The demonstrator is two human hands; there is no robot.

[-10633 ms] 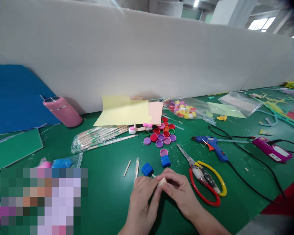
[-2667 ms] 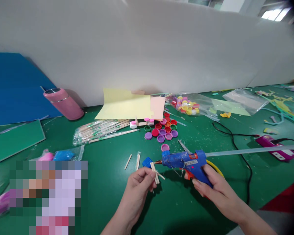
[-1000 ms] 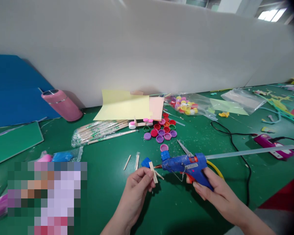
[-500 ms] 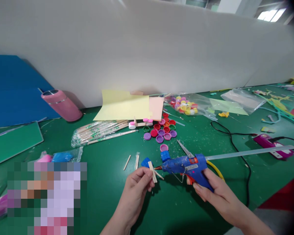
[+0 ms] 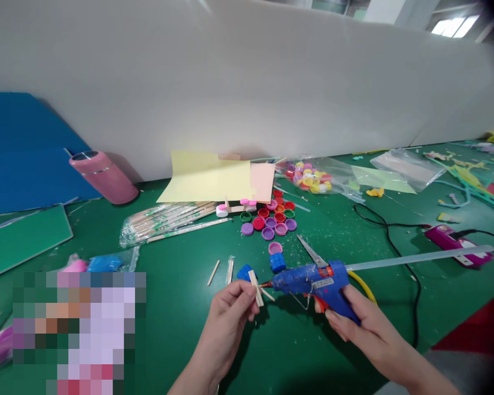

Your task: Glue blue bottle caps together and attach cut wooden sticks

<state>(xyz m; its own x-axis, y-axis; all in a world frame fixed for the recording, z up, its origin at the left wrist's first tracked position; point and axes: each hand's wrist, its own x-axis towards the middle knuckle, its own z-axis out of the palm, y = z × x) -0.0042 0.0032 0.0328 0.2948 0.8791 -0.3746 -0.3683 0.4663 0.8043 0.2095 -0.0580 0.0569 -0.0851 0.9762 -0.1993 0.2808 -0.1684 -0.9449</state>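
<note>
Between the thumb and fingers of my left hand point(image 5: 236, 307) are short wooden sticks point(image 5: 253, 278), pinched upright. My right hand point(image 5: 364, 329) grips a blue hot glue gun point(image 5: 304, 278) by its handle, near the orange trigger. Its copper nozzle points left and meets or nearly meets the sticks. A long clear glue stick point(image 5: 415, 257) juts from the gun's back. Just behind the nozzle lie two blue bottle caps point(image 5: 277, 262). Scissors point(image 5: 310, 251) lie behind the gun, their handles partly hidden by it. Loose short sticks point(image 5: 213, 273) rest left of the caps.
Several coloured bottle caps point(image 5: 267, 233) lie mid-table, with a bag of more caps point(image 5: 310, 178) behind. Packed wooden sticks point(image 5: 168, 219), yellow paper point(image 5: 209, 178) and a pink flask point(image 5: 105, 178) stand or lie left. A black cord point(image 5: 389, 236) and magenta power strip point(image 5: 456, 244) are right.
Almost nothing differs. The glue gun's nozzle has shifted very slightly left at the sticks; both hands keep their grips.
</note>
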